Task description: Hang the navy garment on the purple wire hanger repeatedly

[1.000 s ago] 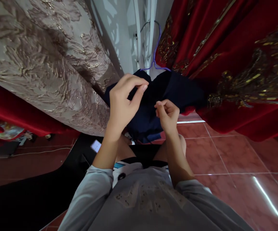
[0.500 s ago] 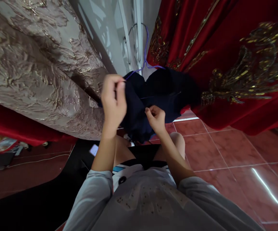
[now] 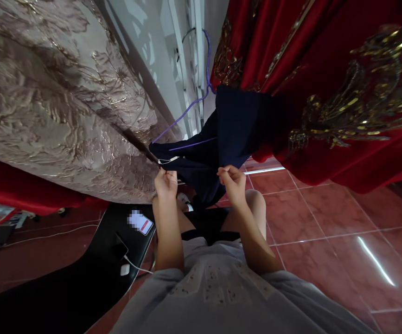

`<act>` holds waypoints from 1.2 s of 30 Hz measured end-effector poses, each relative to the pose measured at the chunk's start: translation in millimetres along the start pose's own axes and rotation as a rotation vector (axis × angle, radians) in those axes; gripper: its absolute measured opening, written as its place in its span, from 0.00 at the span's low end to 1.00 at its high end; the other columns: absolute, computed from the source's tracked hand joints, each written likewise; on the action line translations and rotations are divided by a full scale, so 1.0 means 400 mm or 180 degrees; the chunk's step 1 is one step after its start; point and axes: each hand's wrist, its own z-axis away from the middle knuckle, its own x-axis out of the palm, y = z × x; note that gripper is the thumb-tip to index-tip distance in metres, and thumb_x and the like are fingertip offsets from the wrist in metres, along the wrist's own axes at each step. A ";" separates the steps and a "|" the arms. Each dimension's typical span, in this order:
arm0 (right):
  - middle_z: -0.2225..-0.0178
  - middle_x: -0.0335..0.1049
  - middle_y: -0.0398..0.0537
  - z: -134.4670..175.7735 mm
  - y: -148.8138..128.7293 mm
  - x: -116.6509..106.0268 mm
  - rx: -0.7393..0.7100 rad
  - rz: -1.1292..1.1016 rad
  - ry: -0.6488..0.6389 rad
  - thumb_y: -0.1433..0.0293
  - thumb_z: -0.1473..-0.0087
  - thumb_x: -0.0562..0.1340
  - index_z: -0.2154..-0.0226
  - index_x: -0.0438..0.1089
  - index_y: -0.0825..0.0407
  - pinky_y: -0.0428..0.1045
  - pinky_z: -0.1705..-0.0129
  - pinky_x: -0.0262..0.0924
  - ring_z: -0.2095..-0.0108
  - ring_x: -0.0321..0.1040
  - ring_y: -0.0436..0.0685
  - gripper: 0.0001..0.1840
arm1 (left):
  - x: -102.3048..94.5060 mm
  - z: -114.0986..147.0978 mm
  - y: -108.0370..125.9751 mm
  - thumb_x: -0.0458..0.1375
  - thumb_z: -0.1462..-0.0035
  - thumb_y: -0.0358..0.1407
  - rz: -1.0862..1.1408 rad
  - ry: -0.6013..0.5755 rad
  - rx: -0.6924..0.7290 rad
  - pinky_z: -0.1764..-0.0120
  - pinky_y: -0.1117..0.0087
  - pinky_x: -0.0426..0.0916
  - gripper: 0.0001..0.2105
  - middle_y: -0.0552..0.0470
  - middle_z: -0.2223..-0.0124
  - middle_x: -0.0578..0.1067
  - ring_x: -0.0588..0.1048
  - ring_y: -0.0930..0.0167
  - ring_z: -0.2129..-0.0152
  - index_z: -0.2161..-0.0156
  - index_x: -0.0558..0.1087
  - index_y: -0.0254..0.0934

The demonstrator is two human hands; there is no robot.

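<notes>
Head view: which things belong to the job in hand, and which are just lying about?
In hand:
- dark blue garment, pinched by the left hand and right hand
- purple hanger, partly inside it

Lying about:
- phone, small white case and white cable, by the person's left
- pale patterned cloth and red cloth, hanging either side

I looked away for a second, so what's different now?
The left hand came down toward the lap and now pinches the edge of the dark cloth. That cloth dropped on its left side, so more of the purple hanger shows, and a white tag came into view. The right hand stays pinched at the cloth, and the hanger still hangs up.
</notes>
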 end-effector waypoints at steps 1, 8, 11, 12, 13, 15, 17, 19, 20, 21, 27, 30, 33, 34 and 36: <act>0.81 0.61 0.38 -0.003 -0.001 -0.007 -0.0029 0.0032 0.0053 0.58 0.42 0.66 0.75 0.70 0.51 0.46 0.73 0.49 0.79 0.56 0.47 0.16 | 0.001 0.015 -0.007 0.57 0.39 0.25 -0.0051 -0.0027 0.0051 0.54 0.76 0.76 0.07 0.51 0.66 0.81 0.82 0.74 0.65 0.59 0.76 0.36; 0.78 0.64 0.40 -0.007 -0.003 0.002 -0.0176 0.0309 0.0210 0.56 0.42 0.66 0.76 0.69 0.51 0.47 0.70 0.52 0.75 0.58 0.50 0.18 | -0.063 0.004 -0.030 0.66 0.50 0.32 -0.2106 -0.0413 0.0310 0.68 0.73 0.75 0.06 0.56 0.72 0.74 0.73 0.76 0.78 0.70 0.71 0.36; 0.78 0.64 0.41 -0.011 0.026 -0.012 -0.0150 0.0365 0.0401 0.56 0.43 0.66 0.76 0.70 0.51 0.47 0.69 0.53 0.74 0.58 0.51 0.18 | -0.099 -0.005 -0.029 0.66 0.50 0.34 -0.2459 -0.0392 0.0404 0.69 0.75 0.72 0.10 0.58 0.76 0.69 0.69 0.77 0.79 0.73 0.68 0.37; 0.77 0.65 0.41 -0.014 0.036 -0.021 -0.0142 0.0411 0.0420 0.55 0.43 0.66 0.76 0.70 0.51 0.48 0.68 0.55 0.74 0.59 0.51 0.19 | -0.102 -0.001 -0.027 0.66 0.49 0.37 -0.2419 -0.0381 0.0434 0.67 0.74 0.73 0.11 0.58 0.75 0.69 0.71 0.76 0.77 0.72 0.68 0.37; 0.77 0.67 0.42 -0.016 0.045 -0.029 -0.0140 0.0481 0.0385 0.55 0.43 0.66 0.75 0.70 0.51 0.48 0.67 0.57 0.73 0.61 0.52 0.19 | -0.098 0.007 -0.024 0.67 0.48 0.40 -0.2291 -0.0410 0.0457 0.64 0.73 0.74 0.12 0.57 0.73 0.71 0.73 0.76 0.75 0.69 0.69 0.37; 0.71 0.73 0.45 -0.018 0.053 -0.039 -0.0170 0.0672 0.0149 0.54 0.43 0.67 0.70 0.73 0.51 0.50 0.60 0.62 0.67 0.68 0.54 0.17 | -0.073 0.034 -0.017 0.67 0.47 0.48 -0.1893 -0.0597 0.0519 0.58 0.70 0.75 0.16 0.54 0.68 0.75 0.76 0.73 0.70 0.64 0.71 0.39; 0.59 0.78 0.50 -0.016 0.049 -0.034 -0.0241 0.0866 -0.0317 0.54 0.46 0.70 0.60 0.76 0.51 0.53 0.50 0.65 0.56 0.74 0.59 0.19 | -0.029 0.073 -0.011 0.66 0.45 0.54 -0.1577 -0.0945 0.0613 0.55 0.67 0.75 0.19 0.50 0.63 0.78 0.79 0.70 0.64 0.60 0.72 0.40; 0.48 0.77 0.54 -0.010 0.036 -0.010 -0.0310 0.0930 -0.0926 0.55 0.50 0.74 0.50 0.74 0.51 0.55 0.43 0.65 0.47 0.73 0.62 0.29 | 0.021 0.114 -0.009 0.64 0.40 0.55 -0.1822 -0.1354 0.0853 0.53 0.64 0.75 0.19 0.49 0.61 0.79 0.79 0.67 0.61 0.58 0.74 0.41; 0.46 0.76 0.55 -0.007 0.028 0.006 -0.0358 0.0887 -0.1201 0.57 0.51 0.74 0.46 0.72 0.51 0.56 0.42 0.64 0.45 0.72 0.63 0.32 | 0.045 0.132 -0.008 0.62 0.38 0.55 -0.2146 -0.1554 0.1078 0.52 0.63 0.75 0.18 0.48 0.60 0.79 0.79 0.65 0.60 0.58 0.75 0.41; 0.46 0.76 0.54 -0.006 0.017 0.023 -0.0418 0.0815 -0.1392 0.59 0.49 0.73 0.45 0.71 0.52 0.56 0.42 0.65 0.46 0.72 0.62 0.31 | 0.065 0.146 -0.007 0.60 0.35 0.54 -0.2515 -0.1730 0.1365 0.51 0.63 0.74 0.17 0.47 0.59 0.79 0.79 0.65 0.58 0.58 0.76 0.41; 0.78 0.64 0.39 -0.040 -0.099 0.049 -0.0578 0.1063 -0.2323 0.68 0.46 0.59 0.75 0.65 0.52 0.46 0.71 0.56 0.75 0.60 0.50 0.08 | 0.060 0.134 0.022 0.50 0.27 0.51 -0.3199 -0.2479 0.1775 0.42 0.58 0.70 0.21 0.42 0.48 0.79 0.77 0.60 0.48 0.47 0.76 0.39; 0.78 0.64 0.39 -0.097 -0.170 0.035 -0.0894 0.1211 -0.2306 0.71 0.49 0.60 0.77 0.67 0.52 0.46 0.70 0.57 0.74 0.61 0.50 0.06 | -0.005 0.100 0.050 0.52 0.30 0.54 -0.3723 -0.3125 0.0858 0.49 0.58 0.74 0.22 0.45 0.62 0.82 0.81 0.58 0.61 0.59 0.80 0.39; 0.65 0.75 0.44 -0.187 -0.182 0.046 -0.1352 0.1032 -0.1348 0.71 0.48 0.62 0.65 0.76 0.51 0.50 0.56 0.66 0.61 0.71 0.55 0.08 | -0.060 0.075 0.087 0.65 0.39 0.50 -0.4324 -0.3399 0.0623 0.50 0.59 0.74 0.14 0.47 0.68 0.81 0.80 0.59 0.68 0.68 0.80 0.41; 0.62 0.76 0.46 -0.219 -0.169 0.053 -0.1369 0.0947 -0.1111 0.69 0.47 0.63 0.61 0.77 0.50 0.51 0.53 0.67 0.58 0.72 0.56 0.10 | -0.073 0.068 0.103 0.66 0.40 0.48 -0.4474 -0.3390 0.0675 0.51 0.59 0.74 0.12 0.47 0.67 0.82 0.80 0.59 0.69 0.68 0.80 0.42; 0.64 0.76 0.47 -0.274 -0.124 0.061 -0.1178 0.0863 -0.0948 0.63 0.44 0.64 0.62 0.76 0.50 0.52 0.53 0.67 0.59 0.71 0.56 0.10 | -0.091 0.051 0.142 0.63 0.37 0.46 -0.4838 -0.3302 0.0817 0.55 0.61 0.73 0.11 0.46 0.65 0.82 0.80 0.60 0.68 0.66 0.80 0.42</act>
